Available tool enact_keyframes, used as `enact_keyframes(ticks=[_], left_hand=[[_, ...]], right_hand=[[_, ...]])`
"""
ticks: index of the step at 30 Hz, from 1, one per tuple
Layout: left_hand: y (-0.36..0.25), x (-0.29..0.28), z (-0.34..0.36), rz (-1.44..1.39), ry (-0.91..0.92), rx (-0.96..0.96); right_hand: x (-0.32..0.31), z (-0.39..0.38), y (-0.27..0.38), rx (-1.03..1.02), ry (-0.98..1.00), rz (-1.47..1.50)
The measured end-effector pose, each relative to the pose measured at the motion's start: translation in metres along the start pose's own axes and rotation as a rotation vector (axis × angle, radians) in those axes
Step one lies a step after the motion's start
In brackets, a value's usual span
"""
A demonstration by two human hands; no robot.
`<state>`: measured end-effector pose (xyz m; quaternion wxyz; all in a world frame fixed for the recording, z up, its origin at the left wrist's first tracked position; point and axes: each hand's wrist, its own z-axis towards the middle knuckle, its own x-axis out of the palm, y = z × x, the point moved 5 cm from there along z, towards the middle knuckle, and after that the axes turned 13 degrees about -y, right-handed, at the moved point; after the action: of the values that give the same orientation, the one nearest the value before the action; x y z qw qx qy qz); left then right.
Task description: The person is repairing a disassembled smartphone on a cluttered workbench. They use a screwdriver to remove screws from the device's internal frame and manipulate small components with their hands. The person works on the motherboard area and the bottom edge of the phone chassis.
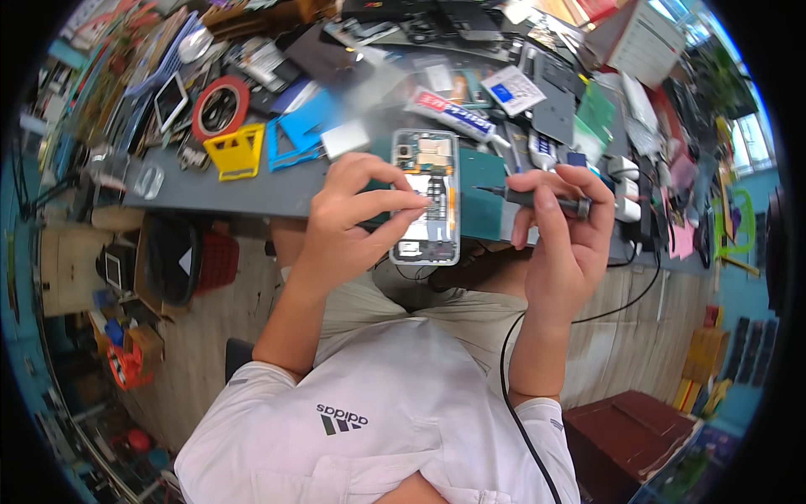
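An opened smartphone (435, 232) lies at the near edge of the table, its board and inner parts bare inside a pale frame. Over its middle, my left hand (357, 210) has thumb and forefinger pinched together. Whatever is between those fingertips, if anything, is too small to make out. To the right of the phone, my right hand (561, 227) is closed around a dark screwdriver (520, 197). The thin tip points left toward the phone without touching it. A green mat (483, 214) lies beside the phone, under the tip.
Red-and-white tube (453, 114), yellow holder (235, 153), blue frame (302, 126) and red tape roll (220, 107) lie behind. White chargers (625, 189) stand at the right. A black cable (506, 361) runs past my right forearm. A dark bin (172, 256) stands at lower left.
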<state>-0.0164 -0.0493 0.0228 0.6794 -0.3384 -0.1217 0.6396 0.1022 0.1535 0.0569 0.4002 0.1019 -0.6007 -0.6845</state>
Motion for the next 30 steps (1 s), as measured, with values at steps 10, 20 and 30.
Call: enact_keyframes(ticks=[10,20,30], left_hand=[[-0.008,0.001,-0.013,-0.008,-0.002,-0.005],[-0.008,0.001,-0.02,-0.095,-0.041,-0.07],[-0.011,0.002,-0.021,-0.091,-0.037,-0.061]], right_hand=[[0.002,-0.026,0.001,-0.053,0.26,-0.105],[0.007,-0.031,0.006,-0.139,0.282,-0.182],[0.007,-0.033,0.004,-0.167,0.285,-0.224]])
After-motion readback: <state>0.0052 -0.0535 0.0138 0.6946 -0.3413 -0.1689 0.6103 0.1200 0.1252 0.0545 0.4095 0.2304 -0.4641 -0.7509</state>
